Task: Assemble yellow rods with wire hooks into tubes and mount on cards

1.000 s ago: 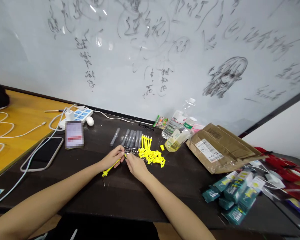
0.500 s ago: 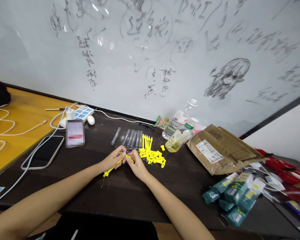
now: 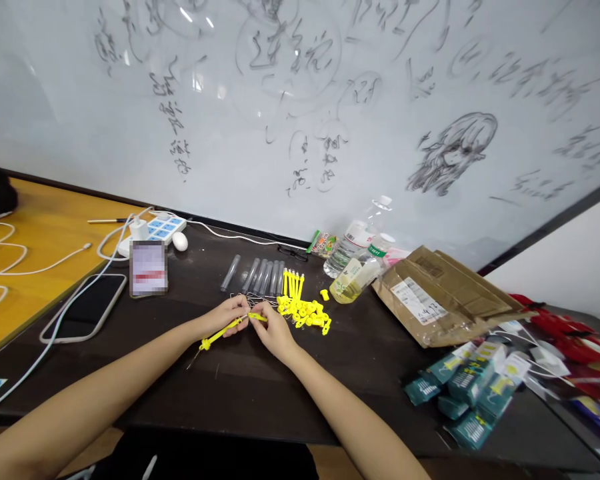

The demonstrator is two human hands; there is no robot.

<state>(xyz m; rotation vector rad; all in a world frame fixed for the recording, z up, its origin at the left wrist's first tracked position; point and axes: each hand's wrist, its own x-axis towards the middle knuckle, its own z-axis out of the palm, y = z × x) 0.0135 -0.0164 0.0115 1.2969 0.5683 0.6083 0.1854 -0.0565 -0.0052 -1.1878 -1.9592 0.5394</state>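
Note:
My left hand [image 3: 229, 316] is closed around a thin yellow plastic rod [image 3: 219, 335], which slants down to the left. A fine wire [image 3: 193, 360] sticks out of the rod's lower end. Close beside it, my right hand [image 3: 274, 332] pinches a small yellow plastic piece [image 3: 258, 317] near the rod's upper end. Whether the two parts touch is hidden by my fingers. Just right of my hands lies a pile of small yellow plastic parts [image 3: 307, 312]. Behind it are several yellow rods [image 3: 293, 284] side by side, with clear tubes [image 3: 264, 277] to their left.
Bent metal wires [image 3: 240, 297] lie behind my hands. To the left are a phone [image 3: 87, 308], a second device [image 3: 149, 268] and a power strip [image 3: 160, 230]. Bottles [image 3: 353, 280], a cardboard box [image 3: 425, 297] and green boxes [image 3: 473, 393] stand on the right. A whiteboard rises behind.
The rod in my left hand has shifted slightly left, and more of its length shows. My right hand has stayed nearly in place with the small yellow piece.

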